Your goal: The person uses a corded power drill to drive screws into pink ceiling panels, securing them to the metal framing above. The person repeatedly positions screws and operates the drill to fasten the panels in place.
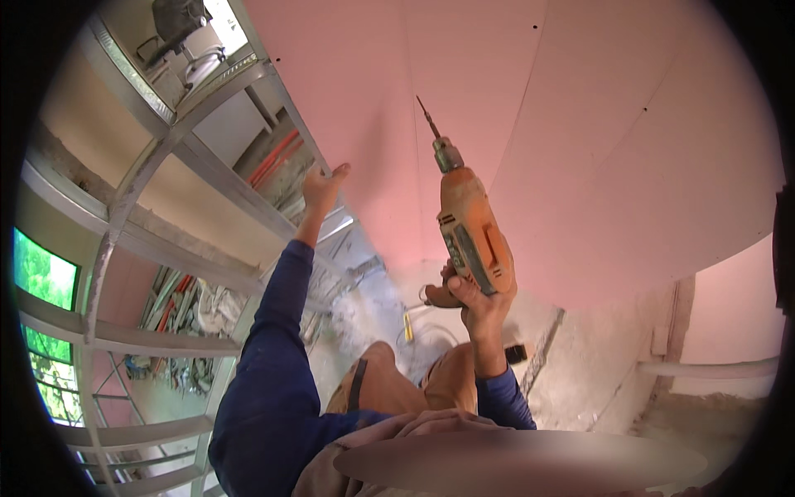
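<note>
**Holding a drill up to the pink board**

Gripping the orange drill (pixel 469 224) firmly, the right hand (pixel 476 300) has its fingers wrapped tight around the handle, fully closed on it, with the tool's body rising above the fist. The drill sits near the middle of the view, tilted a little to the left, and its thin bit (pixel 427 116) points up at the pink board (pixel 580 124); whether the tip touches the surface is hard to tell from here.

Over on the other side, the left hand (pixel 323 186) reaches up on a blue sleeve (pixel 277 348), its fingers partly curled over the left edge of the board where it meets a grey metal frame (pixel 207 166). It holds nothing loose, just presses at that edge.

Beyond the frame, red pipes (pixel 273 157) run behind the studs. Down below, the person's knees (pixel 389 373) show in tan trousers, with a pale dusty floor (pixel 596 364) underneath and a yellow-handled tool (pixel 408 327) lying there beside a white cable.
</note>
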{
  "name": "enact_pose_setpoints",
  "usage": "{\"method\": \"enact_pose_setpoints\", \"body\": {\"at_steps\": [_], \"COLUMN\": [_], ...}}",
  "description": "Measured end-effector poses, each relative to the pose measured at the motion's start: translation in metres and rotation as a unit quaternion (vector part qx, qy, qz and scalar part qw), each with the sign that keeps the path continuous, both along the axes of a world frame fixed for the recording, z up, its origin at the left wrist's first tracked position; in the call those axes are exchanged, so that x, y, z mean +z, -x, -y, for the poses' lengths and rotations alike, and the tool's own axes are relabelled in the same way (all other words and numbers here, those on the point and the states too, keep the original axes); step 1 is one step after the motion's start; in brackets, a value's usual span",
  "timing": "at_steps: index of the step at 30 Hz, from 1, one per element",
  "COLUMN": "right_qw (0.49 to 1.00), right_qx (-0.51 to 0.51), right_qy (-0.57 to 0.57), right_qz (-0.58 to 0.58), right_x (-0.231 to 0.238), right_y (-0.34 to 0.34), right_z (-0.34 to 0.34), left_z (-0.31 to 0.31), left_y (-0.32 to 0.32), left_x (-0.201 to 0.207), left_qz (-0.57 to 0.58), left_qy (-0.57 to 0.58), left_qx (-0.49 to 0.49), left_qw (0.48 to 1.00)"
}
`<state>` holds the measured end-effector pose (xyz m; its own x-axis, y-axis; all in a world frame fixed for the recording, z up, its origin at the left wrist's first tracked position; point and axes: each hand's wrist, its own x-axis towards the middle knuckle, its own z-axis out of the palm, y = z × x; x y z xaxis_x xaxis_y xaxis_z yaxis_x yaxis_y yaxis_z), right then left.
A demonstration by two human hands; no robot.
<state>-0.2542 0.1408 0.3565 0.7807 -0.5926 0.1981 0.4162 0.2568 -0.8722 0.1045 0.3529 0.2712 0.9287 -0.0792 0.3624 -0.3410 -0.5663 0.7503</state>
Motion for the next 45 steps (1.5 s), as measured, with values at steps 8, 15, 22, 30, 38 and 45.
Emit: {"method": "enact_pose_setpoints", "body": {"at_steps": [8, 15, 22, 30, 38, 45], "right_qw": [0.996, 0.996, 0.992, 0.995, 0.995, 0.991], "right_qx": [-0.037, 0.012, 0.049, 0.008, 0.000, -0.001], "right_qy": [0.044, 0.035, 0.004, 0.014, 0.002, 0.016], "right_qz": [-0.072, -0.077, -0.118, -0.096, -0.100, -0.137], "right_x": [0.102, 0.160, 0.164, 0.155, 0.155, 0.176], "right_y": [-0.003, -0.029, -0.046, -0.053, -0.053, -0.052], "right_z": [-0.031, -0.043, -0.058, -0.076, -0.080, -0.084], "left_z": [-0.014, -0.004, -0.003, -0.002, -0.004, 0.001], "left_y": [-0.008, -0.008, -0.008, -0.008, -0.011, -0.005], "left_x": [0.098, 0.192, 0.194, 0.189, 0.185, 0.188], "left_qz": [0.003, 0.017, -0.011, -0.019, -0.008, -0.003], "left_qy": [-0.024, 0.046, 0.049, 0.045, 0.044, 0.079], "left_qx": [0.068, -0.080, -0.074, -0.068, -0.072, -0.081], "left_qw": [0.997, 0.996, 0.996, 0.996, 0.996, 0.994]}}
